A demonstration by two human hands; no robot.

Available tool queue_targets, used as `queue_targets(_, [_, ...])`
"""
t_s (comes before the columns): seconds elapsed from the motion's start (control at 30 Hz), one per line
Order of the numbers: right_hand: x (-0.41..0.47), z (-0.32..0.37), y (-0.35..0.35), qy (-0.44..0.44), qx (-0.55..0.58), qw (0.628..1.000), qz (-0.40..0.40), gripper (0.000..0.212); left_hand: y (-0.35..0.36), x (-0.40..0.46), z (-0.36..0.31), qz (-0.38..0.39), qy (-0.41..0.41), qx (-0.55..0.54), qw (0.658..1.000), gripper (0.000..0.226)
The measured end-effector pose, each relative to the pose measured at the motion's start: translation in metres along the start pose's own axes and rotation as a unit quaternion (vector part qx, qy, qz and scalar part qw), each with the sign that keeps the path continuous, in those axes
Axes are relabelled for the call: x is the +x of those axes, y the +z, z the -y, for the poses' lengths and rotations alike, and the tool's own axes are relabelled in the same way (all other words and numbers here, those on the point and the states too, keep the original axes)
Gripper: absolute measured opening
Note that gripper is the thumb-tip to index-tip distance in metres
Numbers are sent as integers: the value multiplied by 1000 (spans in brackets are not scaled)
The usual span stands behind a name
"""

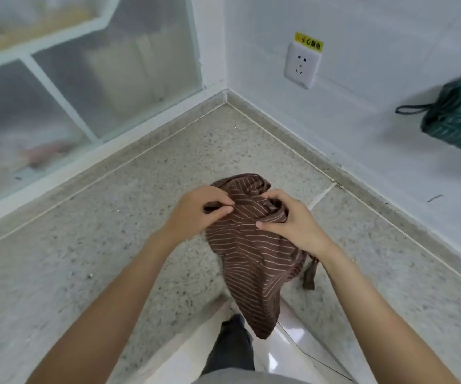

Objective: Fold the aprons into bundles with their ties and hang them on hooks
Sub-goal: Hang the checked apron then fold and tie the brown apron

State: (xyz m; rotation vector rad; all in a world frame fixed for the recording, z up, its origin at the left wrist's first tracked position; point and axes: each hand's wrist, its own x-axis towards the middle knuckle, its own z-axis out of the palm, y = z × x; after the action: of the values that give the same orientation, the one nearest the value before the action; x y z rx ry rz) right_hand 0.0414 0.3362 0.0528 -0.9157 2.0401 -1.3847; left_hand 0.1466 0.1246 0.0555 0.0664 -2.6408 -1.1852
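Both hands, left hand [196, 209] and right hand [290, 217], pinch the brown striped apron [248, 259] mid-frame; yellow sticker [308, 42] upper right, writing unreadable.

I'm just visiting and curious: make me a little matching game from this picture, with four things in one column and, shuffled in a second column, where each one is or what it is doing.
Things:
1. brown striped apron
2. green striped bundle
3. wall socket
4. left hand

Places or states:
A. hangs against the white wall at the right edge
B. pinches a dark strip at the cloth's left side
C. set in the white wall, under a yellow sticker
D. held in both hands above the speckled floor

Pairs: 1-D, 2-A, 3-C, 4-B
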Motion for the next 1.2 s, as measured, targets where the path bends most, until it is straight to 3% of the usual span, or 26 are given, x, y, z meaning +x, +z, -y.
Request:
queue_targets(0.3, [-117,-13,50,-44,-66,991,105,22,20,-164,-68,-135,-131,8,982,7])
queue_targets(0.5, [-129,3,66,-147,-190,964,118,26,0,-234,-75,-65,-223,43,972,5])
queue_targets(0.63, [-131,27,91,-193,-226,934,197,28,-14,-285,-74,-34,-267,62,961,10])
queue_targets(0.8, [-123,23,116,-186,-265,928,187,31,-26,-349,-42,3,-383,126,915,10])
queue_targets(0.9, [-117,20,124,-182,-322,897,242,31,-31,-386,-31,-92,-400,185,893,15])
queue_targets(0.97, [-113,19,127,-178,-370,858,309,22,-34,-399,-36,-161,-385,169,893,18])
queue_targets(1.03, [-109,19,129,-189,-397,839,320,19,-36,-407,-41,-187,-370,150,897,16])
queue_targets(1.2, [-105,23,140,-154,-327,891,275,22,-49,-428,-58,-257,-362,143,885,22])
